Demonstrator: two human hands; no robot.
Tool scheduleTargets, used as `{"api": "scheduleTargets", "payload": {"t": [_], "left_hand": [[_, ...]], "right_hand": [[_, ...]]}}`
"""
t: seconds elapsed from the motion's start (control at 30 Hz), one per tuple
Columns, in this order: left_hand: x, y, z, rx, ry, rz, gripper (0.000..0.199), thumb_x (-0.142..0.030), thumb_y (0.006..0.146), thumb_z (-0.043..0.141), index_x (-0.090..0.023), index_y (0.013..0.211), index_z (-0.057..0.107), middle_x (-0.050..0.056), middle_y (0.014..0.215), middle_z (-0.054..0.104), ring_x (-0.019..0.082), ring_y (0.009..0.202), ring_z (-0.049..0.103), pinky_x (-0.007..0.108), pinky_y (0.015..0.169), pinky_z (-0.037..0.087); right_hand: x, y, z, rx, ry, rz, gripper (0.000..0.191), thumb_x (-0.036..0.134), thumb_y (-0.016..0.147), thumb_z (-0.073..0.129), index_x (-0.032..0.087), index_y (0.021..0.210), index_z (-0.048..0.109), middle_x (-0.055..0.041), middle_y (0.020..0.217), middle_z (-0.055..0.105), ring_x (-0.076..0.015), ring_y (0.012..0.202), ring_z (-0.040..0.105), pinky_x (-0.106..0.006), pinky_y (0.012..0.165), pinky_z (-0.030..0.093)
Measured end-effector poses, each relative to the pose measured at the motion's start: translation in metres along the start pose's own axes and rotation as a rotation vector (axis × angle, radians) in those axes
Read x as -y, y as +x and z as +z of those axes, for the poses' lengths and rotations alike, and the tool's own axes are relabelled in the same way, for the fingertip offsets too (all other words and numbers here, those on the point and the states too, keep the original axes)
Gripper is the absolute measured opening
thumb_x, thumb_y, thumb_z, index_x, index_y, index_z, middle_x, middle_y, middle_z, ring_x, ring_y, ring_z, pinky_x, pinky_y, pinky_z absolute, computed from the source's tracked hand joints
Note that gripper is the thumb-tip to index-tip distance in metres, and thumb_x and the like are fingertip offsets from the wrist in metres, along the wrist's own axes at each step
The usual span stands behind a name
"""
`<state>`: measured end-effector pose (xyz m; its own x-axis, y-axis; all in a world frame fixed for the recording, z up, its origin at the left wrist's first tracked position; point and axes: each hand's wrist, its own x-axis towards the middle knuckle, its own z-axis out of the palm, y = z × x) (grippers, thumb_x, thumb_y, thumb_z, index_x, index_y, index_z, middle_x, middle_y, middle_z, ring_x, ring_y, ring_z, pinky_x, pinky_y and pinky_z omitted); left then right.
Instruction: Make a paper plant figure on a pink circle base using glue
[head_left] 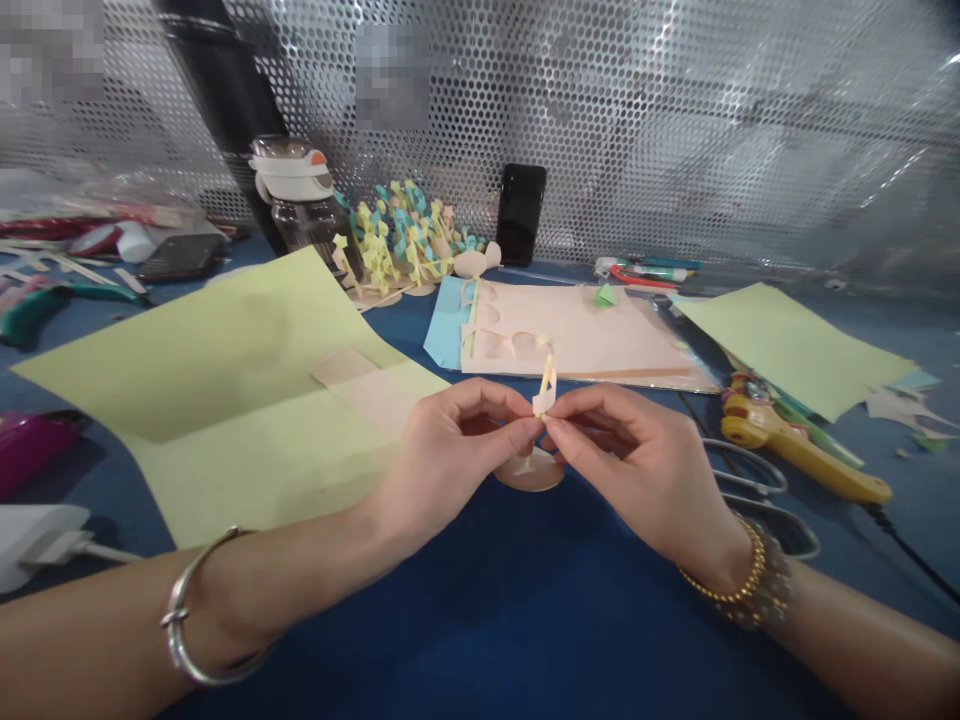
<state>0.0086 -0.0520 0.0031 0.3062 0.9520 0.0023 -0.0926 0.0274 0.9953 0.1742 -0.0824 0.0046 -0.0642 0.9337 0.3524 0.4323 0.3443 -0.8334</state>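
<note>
Delicately, a left hand (pixel 450 450) and a right hand (pixel 630 460) meet above the middle of a blue worktop (pixel 487 600), their fingertips almost touching. Each grip is pressed closed, pinching a small white paper tab (pixel 544 402) on a narrow pale yellow paper strip (pixel 547 372) from either side. The strip stands nearly upright, with a slight tilt, and its lower end appears to rise from a round tan paper disc (pixel 529 472) just beneath the hands. The step in hand looks like fine shaping or fixing of this small paper piece on its round base. The next move seems to call for steady fingertip pressure, because the strip looks thin and easily bent.

Behind the hands lies a peach paper sheet (pixel 570 335) with rounded cut-outs, on a blue paper sheet (pixel 442 320). A large pale green paper sheet (pixel 225 390) spreads to the left, and a cluster of curled paper figures (pixel 397 240) stands beyond it. To the right are grey-handled scissors (pixel 750 480) and a yellow craft knife (pixel 795 450).
</note>
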Motion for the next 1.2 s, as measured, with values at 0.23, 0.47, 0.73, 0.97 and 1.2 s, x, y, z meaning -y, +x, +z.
{"api": "scheduleTargets", "payload": {"t": [0.23, 0.47, 0.73, 0.97, 1.2], "left_hand": [[-0.0005, -0.0004, -0.0006, 0.012, -0.025, -0.009, 0.015, -0.024, 0.074, 0.074, -0.016, 0.080, 0.063, -0.002, 0.071, 0.066, 0.008, 0.065, 0.060, 0.017, 0.061, 0.047], [0.0018, -0.0001, -0.0013, 0.010, -0.035, 0.014, 0.015, -0.024, 0.073, 0.075, -0.015, 0.078, 0.064, -0.003, 0.069, 0.066, 0.008, 0.063, 0.059, 0.016, 0.059, 0.046], [0.0032, -0.0004, -0.0019, 0.026, -0.083, 0.000, 0.010, -0.019, 0.074, 0.074, -0.016, 0.079, 0.065, -0.003, 0.070, 0.067, 0.006, 0.064, 0.060, 0.014, 0.061, 0.047], [0.0034, -0.0001, -0.0011, 0.023, -0.080, 0.005, 0.011, -0.019, 0.073, 0.075, -0.016, 0.079, 0.066, -0.003, 0.072, 0.068, 0.007, 0.067, 0.062, 0.014, 0.062, 0.049], [0.0021, 0.0007, -0.0006, 0.016, -0.056, -0.012, 0.014, -0.022, 0.072, 0.076, -0.015, 0.080, 0.066, -0.002, 0.073, 0.068, 0.007, 0.066, 0.061, 0.014, 0.060, 0.048]], "right_hand": [[0.0010, -0.0008, -0.0002, 0.012, -0.001, 0.001, 0.004, 0.021, 0.085, 0.062, 0.022, 0.087, 0.066, 0.0004, 0.084, 0.071, -0.0140, 0.076, 0.069, -0.023, 0.067, 0.057], [-0.0001, -0.0010, 0.0008, 0.000, -0.010, -0.011, 0.004, 0.020, 0.085, 0.063, 0.023, 0.086, 0.066, 0.0023, 0.084, 0.071, -0.0124, 0.075, 0.069, -0.021, 0.066, 0.056], [-0.0016, 0.0002, 0.0005, -0.012, -0.005, -0.023, 0.005, 0.021, 0.085, 0.064, 0.025, 0.087, 0.065, 0.0043, 0.084, 0.070, -0.0105, 0.076, 0.068, -0.018, 0.067, 0.056], [-0.0036, -0.0015, 0.0000, 0.004, 0.014, -0.020, 0.006, 0.020, 0.085, 0.063, 0.024, 0.089, 0.065, 0.0028, 0.088, 0.071, -0.0116, 0.079, 0.069, -0.020, 0.068, 0.056], [-0.0043, 0.0007, 0.0013, 0.008, 0.014, -0.022, 0.006, 0.020, 0.086, 0.063, 0.025, 0.089, 0.065, 0.0039, 0.085, 0.070, -0.0098, 0.076, 0.069, -0.017, 0.066, 0.056]]}}
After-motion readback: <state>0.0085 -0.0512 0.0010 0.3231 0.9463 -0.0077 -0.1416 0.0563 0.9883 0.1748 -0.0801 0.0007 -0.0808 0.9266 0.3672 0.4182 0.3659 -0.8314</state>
